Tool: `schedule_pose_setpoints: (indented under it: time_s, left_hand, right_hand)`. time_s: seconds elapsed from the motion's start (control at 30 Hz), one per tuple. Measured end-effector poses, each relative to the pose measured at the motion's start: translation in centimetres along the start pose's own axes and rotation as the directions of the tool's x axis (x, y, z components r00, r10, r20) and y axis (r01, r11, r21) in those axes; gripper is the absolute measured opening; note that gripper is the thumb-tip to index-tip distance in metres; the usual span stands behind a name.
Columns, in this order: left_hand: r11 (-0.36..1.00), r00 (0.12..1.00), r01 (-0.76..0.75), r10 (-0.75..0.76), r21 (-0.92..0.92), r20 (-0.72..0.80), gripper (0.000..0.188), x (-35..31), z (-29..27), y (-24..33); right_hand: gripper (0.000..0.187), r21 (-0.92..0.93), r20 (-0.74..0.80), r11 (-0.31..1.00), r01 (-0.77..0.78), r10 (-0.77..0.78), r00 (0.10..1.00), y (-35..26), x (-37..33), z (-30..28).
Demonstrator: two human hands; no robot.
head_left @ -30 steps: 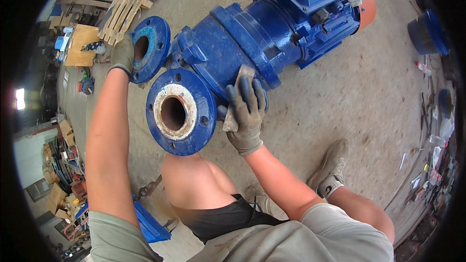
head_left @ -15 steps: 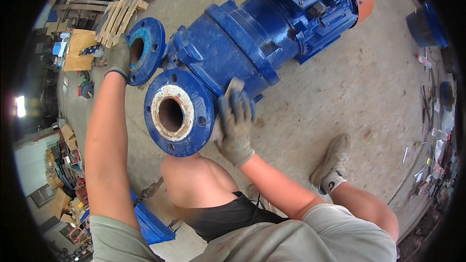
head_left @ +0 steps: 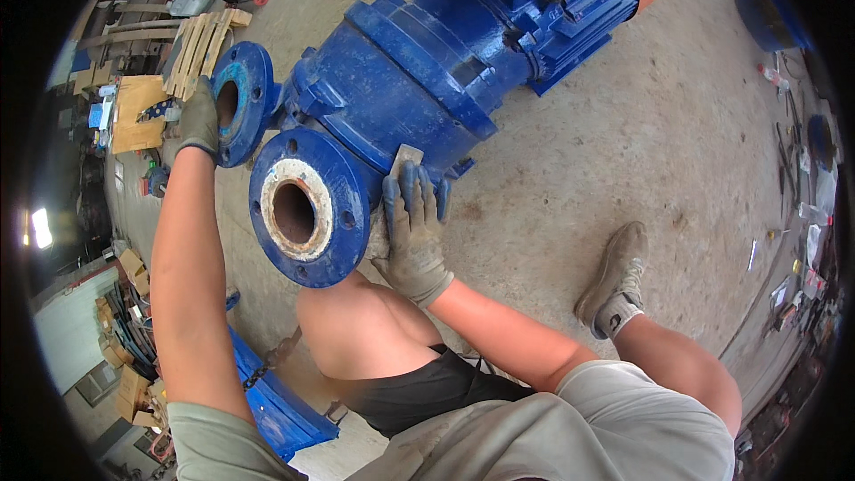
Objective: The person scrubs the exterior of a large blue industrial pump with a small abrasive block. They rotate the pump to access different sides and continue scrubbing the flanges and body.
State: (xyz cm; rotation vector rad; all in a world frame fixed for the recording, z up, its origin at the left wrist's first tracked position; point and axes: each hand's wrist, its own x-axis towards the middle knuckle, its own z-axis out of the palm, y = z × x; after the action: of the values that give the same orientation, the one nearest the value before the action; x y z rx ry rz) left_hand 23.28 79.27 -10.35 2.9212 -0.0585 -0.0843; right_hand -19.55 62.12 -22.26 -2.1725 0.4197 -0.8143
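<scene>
One seriously chunky bit of kit: a glossy blue metal pump with a ribbed motor (head_left: 405, 71), lying slantwise right in front of the person above the grey concrete floor (head_left: 570, 169) (can't see what's propping it up). Looks like a proper heavyweight and totally rigid, probably not a one-person lift, and that shiny paint could be a bit slick. Left hand (head_left: 199, 120), gloved in grey-brown, is at the outer rim of the far round blue flange (head_left: 253, 107); how tightly its fingers curl behind it, can't tell. Right hand (head_left: 414, 245), gloved the same, has a flat grey pad (head_left: 408, 157) under nearly straight, slightly spread fingers, laid against the casing just beside the near round blue flange with a white ring (head_left: 322, 214). Best holds for steadying would be those flange rims; the barrel's too fat and smooth. Pad seems light, easy to pinch by its edges.
</scene>
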Motion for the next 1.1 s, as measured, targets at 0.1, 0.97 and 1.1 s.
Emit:
schedule_pose_setpoints:
  time_s: [0.1,0.97,1.1]
  left_hand:
    - [0.998,0.998,-0.001,-0.003,-0.062,-0.063,0.084,0.8,0.5,-1.4]
    - [0.97,0.997,0.071,-0.066,-0.232,0.029,0.085,0.7,0.3,-0.7]
    - [0.974,1.0,0.018,-0.021,-0.227,-0.009,0.08,1.1,0.6,-1.1]
  right_hand:
    - [0.099,0.061,0.003,0.975,-0.215,0.215,0.977,0.3,-0.1,0.4]
    - [0.068,0.043,-0.132,0.989,-0.14,0.145,0.981,7.5,0.0,-1.1]
    - [0.062,0.118,-0.056,0.981,-0.152,0.159,0.986,8.9,-0.1,-4.1]
